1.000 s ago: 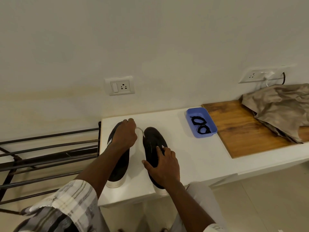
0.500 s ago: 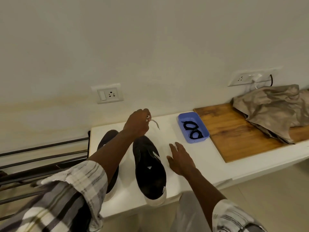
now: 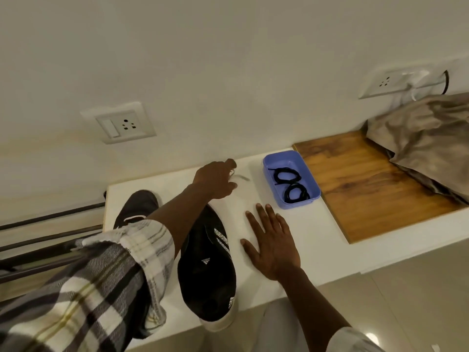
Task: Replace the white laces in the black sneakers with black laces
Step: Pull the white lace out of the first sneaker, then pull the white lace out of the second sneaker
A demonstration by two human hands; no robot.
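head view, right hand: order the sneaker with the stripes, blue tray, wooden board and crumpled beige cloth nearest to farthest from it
From the right hand, flat on the white bench:
1. Sneaker with the stripes, just to its left.
2. Blue tray holding the black laces, ahead and slightly right.
3. Wooden board, farther right.
4. Crumpled beige cloth, far right, on the board's back end.

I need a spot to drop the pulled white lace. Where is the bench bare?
Bare: the white top between the right hand and wooden board, in front of the blue tray. Crowded: the left end, with both sneakers.
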